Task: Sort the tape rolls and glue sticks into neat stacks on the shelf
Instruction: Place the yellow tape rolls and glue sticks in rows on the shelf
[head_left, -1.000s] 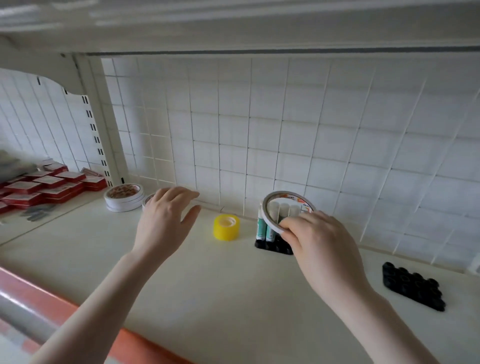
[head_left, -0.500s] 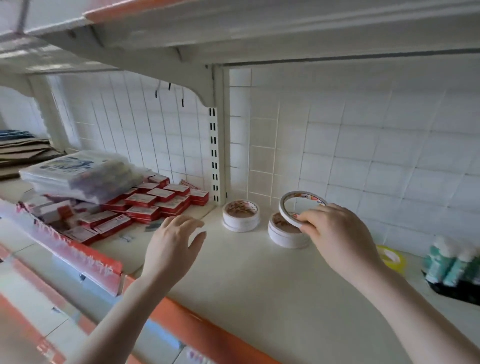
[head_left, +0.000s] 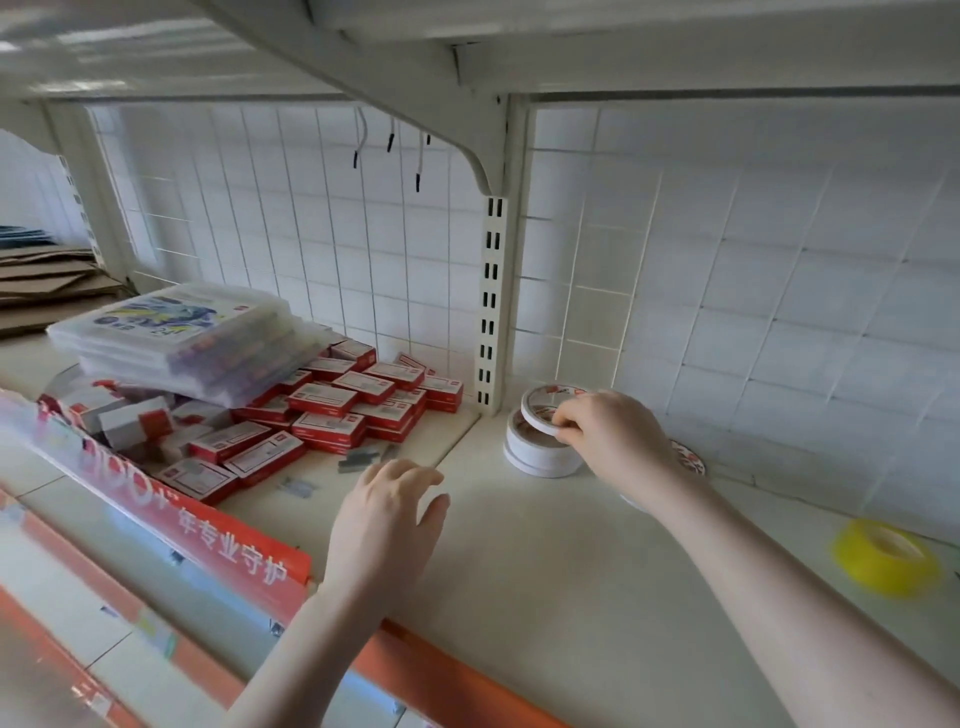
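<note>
- The right hand pinches a thin white tape roll at its rim, holding it tilted just above a stack of white tape rolls beside the shelf upright.
- The left hand hovers over the shelf, fingers relaxed, holding nothing.
- A yellow tape roll lies well apart, to the right.

Cream shelf w/ orange front lip. White tape stack under right hand; yellow tape roll far right of it; red boxes left.
</note>
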